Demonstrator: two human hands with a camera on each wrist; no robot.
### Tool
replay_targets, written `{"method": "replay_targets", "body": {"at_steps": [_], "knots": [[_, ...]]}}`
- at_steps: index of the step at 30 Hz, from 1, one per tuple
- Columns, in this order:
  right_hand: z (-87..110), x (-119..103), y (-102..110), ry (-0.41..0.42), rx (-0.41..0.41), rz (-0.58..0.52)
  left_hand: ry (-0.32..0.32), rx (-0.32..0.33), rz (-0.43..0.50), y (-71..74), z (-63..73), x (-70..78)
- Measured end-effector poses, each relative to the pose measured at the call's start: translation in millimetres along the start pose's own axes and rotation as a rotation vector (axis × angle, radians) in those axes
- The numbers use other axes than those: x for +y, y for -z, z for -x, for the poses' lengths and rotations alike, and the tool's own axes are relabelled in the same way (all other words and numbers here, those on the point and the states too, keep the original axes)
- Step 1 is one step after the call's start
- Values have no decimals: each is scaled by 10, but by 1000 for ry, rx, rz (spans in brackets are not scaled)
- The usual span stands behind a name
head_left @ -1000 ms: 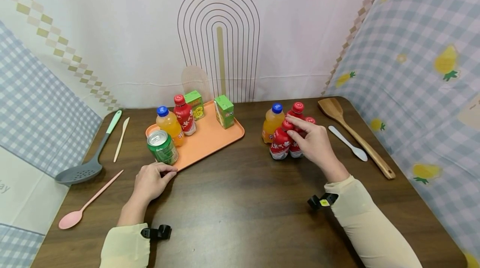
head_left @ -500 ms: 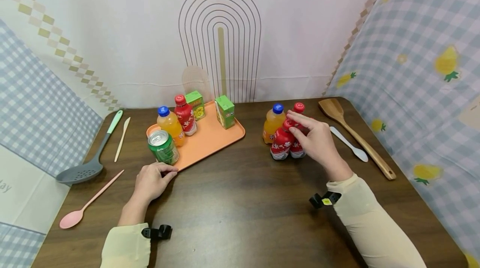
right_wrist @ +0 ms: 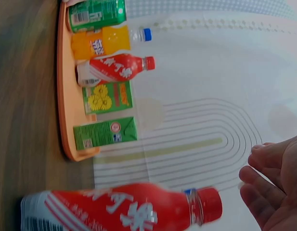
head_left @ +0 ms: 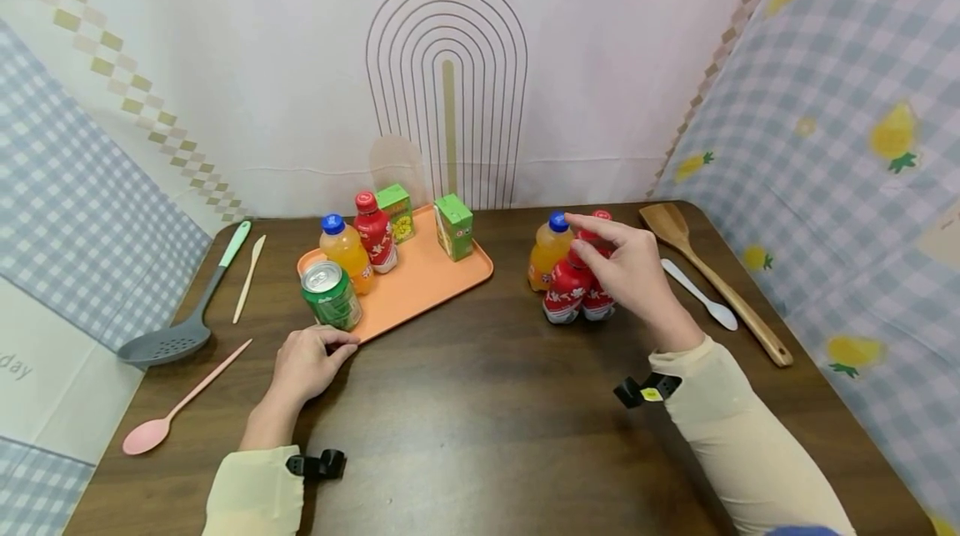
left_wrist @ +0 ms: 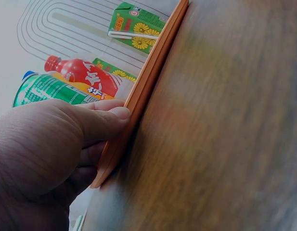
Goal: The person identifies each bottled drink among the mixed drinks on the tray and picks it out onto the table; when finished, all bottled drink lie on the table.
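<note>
We see the left hand (head_left: 303, 365) pinching the tray (head_left: 427, 282) by its near corner, presumably to steady it, since a can (head_left: 332, 300), two bottles (head_left: 348, 257) and two cartons (head_left: 455, 229) stand upright there. The right hand (head_left: 628, 269) hovers by the red bottles (head_left: 565, 293) on the table (head_left: 450, 428), fingers (right_wrist: 262, 185) loosely spread, clear of the nearest cap (right_wrist: 211, 206), raised, we suppose, to avoid knocking them.

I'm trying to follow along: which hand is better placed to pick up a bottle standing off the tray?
Probably the right hand: it's beside the red-capped bottles, while the left hand pinches the orange tray.
</note>
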State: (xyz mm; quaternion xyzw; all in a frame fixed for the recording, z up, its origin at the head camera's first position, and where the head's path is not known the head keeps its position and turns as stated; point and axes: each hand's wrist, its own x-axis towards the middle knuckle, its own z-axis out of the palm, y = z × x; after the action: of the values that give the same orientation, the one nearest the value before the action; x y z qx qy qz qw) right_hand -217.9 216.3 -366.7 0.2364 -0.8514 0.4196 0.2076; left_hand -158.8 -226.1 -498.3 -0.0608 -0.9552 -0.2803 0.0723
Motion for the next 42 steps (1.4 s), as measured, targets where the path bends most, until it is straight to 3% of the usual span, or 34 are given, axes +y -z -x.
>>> {"method": "replay_targets", "body": {"at_steps": [7,9,16,24,34,42], "knots": [[-104,-471,-121,11,-43,-72,10,-11,-3,9,3,11],[-142,-508,-189,22,-59,-87,8,-8,-4,13,4,10],[-287,-348,-568,62,-110,-176,1,1,-7,21,12,26],[-464,-422,-942,83,-174,-279,-9,17,-9,14,4,15],[-685,-518,-1404,85,-233,-275,11,-1,-5,18,2,5],[-883,-523,-1739,79,-236,-218,-17,15,-15,25,0,25]]}}
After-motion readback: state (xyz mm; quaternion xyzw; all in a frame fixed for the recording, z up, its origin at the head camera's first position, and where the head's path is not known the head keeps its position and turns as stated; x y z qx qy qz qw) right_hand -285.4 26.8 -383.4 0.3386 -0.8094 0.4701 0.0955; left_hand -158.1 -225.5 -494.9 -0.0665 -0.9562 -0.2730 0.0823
